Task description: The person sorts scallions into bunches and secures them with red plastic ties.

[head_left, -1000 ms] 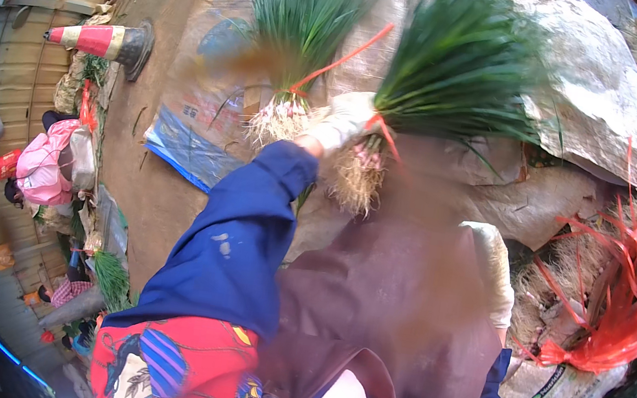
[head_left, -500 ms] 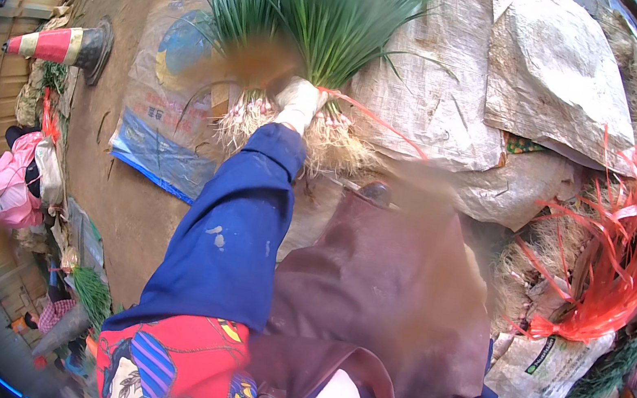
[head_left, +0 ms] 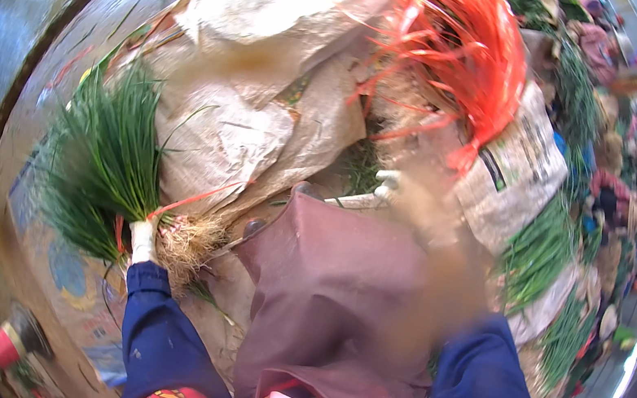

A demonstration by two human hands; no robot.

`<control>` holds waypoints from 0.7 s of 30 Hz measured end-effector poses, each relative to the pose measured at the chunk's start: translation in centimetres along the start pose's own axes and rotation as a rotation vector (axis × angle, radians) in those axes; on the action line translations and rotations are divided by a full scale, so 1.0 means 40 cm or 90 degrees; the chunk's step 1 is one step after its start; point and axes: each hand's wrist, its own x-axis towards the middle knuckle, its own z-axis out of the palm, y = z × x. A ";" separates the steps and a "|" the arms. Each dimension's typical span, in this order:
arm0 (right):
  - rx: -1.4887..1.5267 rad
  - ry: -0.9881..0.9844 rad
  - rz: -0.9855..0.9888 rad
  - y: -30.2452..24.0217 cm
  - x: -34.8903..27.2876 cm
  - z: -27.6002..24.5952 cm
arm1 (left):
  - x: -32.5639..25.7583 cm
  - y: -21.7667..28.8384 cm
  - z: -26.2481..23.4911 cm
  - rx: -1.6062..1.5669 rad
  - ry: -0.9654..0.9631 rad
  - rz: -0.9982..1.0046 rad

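Gripping a bundle of green chives (head_left: 101, 166) at the root end, the left hand (head_left: 141, 240) in a white glove is closed tight round the stems w/ pale roots (head_left: 184, 241) sticking out beside it, probably so the blades fan clear of the body. Bundle sits out to the person's left, over woven sacks (head_left: 246, 131). Right hand (head_left: 405, 200) is motion-blurred near the red plastic ties (head_left: 462, 64); can't tell if it's open or holding anything. Brown apron (head_left: 328, 299) covers the lap. More green bunches (head_left: 542, 249) lie at right.
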 end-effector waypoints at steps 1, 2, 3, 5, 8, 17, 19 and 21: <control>-0.080 0.053 -0.097 0.005 -0.025 -0.046 | -0.024 0.030 -0.024 -0.059 -0.032 -0.043; -0.120 0.088 -0.143 0.009 -0.040 -0.085 | -0.065 0.062 -0.048 -0.085 -0.015 -0.022; -0.058 0.111 -0.138 0.016 -0.050 -0.128 | -0.114 0.105 -0.079 -0.018 0.038 0.016; -0.025 0.218 -0.075 0.039 -0.055 -0.208 | -0.228 0.203 -0.130 0.061 0.213 0.201; 0.243 0.280 0.104 0.106 -0.041 -0.323 | -0.385 0.362 -0.144 -0.098 0.271 0.395; -0.126 0.542 0.285 0.192 0.081 -0.536 | -0.562 0.822 0.149 -0.204 -0.219 0.633; -0.297 0.517 0.318 0.170 0.103 -0.537 | -0.606 0.937 0.216 -0.176 -0.325 0.639; -0.378 0.504 0.335 0.151 0.133 -0.529 | -0.653 1.044 0.283 -0.221 -0.404 0.699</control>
